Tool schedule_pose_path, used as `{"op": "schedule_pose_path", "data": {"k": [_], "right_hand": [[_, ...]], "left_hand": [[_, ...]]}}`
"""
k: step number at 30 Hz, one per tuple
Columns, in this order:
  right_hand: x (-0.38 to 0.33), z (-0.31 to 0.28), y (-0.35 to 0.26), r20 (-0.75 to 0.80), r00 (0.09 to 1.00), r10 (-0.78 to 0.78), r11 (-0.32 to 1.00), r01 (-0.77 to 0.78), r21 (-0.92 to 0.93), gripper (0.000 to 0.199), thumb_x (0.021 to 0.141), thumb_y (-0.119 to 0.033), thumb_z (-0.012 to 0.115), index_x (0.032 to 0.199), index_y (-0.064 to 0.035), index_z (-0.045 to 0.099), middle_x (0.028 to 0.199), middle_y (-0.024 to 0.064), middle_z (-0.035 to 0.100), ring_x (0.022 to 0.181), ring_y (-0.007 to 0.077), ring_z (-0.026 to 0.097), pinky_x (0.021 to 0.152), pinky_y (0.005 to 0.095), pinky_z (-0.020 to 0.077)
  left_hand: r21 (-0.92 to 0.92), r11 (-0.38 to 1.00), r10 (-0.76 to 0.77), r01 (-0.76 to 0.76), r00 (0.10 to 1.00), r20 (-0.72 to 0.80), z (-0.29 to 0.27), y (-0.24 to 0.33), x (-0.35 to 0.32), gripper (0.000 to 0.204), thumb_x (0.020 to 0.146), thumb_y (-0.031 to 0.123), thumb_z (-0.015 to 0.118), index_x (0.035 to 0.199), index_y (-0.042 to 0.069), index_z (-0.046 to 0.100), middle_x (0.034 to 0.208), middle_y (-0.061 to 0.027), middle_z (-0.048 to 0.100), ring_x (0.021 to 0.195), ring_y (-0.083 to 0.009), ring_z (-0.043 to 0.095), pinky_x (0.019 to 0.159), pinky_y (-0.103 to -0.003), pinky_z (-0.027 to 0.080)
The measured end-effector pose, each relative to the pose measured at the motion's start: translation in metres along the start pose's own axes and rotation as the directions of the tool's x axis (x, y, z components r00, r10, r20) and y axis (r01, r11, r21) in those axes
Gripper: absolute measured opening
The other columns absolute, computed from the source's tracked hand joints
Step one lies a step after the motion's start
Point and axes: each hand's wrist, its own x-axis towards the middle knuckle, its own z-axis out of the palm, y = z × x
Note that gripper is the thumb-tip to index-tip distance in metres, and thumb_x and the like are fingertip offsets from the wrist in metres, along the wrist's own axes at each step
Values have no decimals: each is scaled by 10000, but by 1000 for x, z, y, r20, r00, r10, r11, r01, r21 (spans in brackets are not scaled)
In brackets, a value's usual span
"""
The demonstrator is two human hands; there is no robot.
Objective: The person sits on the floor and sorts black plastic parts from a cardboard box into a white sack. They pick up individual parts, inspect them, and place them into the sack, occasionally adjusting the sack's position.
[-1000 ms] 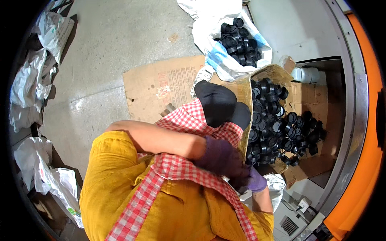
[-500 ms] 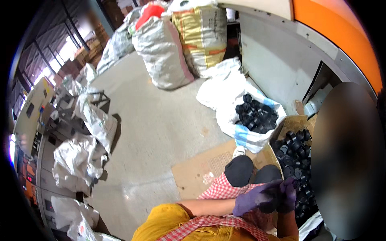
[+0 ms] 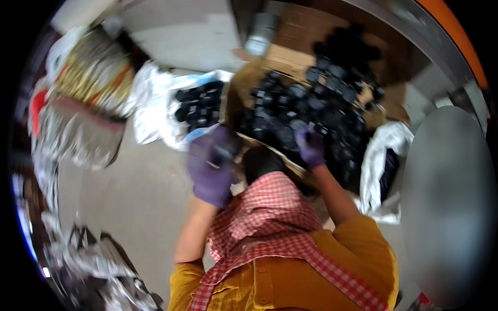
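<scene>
Soft even daylight, heavy motion blur throughout, left hand point(image 3: 210, 168) smeared, bags left of the hands streaked, fisheye bending at black rim, blurred grey oval right of right hand point(image 3: 310, 146)

The left hand point(image 3: 211, 168) is blurred, and I cannot tell what small thing it holds. The right hand point(image 3: 310, 147) hides its fingertips among the black parts point(image 3: 290, 111). A grey smear point(image 3: 448, 207) covers the right side. The far sacks point(image 3: 85, 88) are blurred.
</scene>
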Motion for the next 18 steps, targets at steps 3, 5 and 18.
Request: {"op": "schedule_pose_path", "data": {"k": [3, 5, 18], "right_hand": [[8, -7, 12, 45, 996, 77, 996, -75, -42, 360, 820, -403, 579, 971, -84, 651, 940, 177, 639, 895, 372, 592, 770, 412, 469], [28, -12, 32, -42, 998, 46, 992, -51, -119, 322, 827, -364, 583, 982, -87, 636, 889, 183, 631, 850, 380, 591, 750, 438, 468], [175, -15, 45, 45, 936, 349, 820, -282, -497, 371, 844, -341, 544, 1106, -82, 585, 1068, 191, 622, 1016, 362, 583, 864, 443, 463]], "left_hand": [[341, 939, 6, 43, 990, -141, 15, -87, 19, 632, 699, 45, 678, 1292, 43, 459, 1280, -185, 489, 1250, -340, 401, 994, -394, 364], [137, 980, -121, 142, 981, -151, 20, -102, 8, 679, 722, 65, 681, 1341, 33, 402, 1382, -206, 373, 1334, -346, 287, 1064, -414, 275], [-501, 606, -651, 618, 747, 134, 19, -76, -78, 322, 810, -19, 543, 1130, -54, 547, 1108, -131, 576, 984, -183, 559, 856, -302, 454]]}}
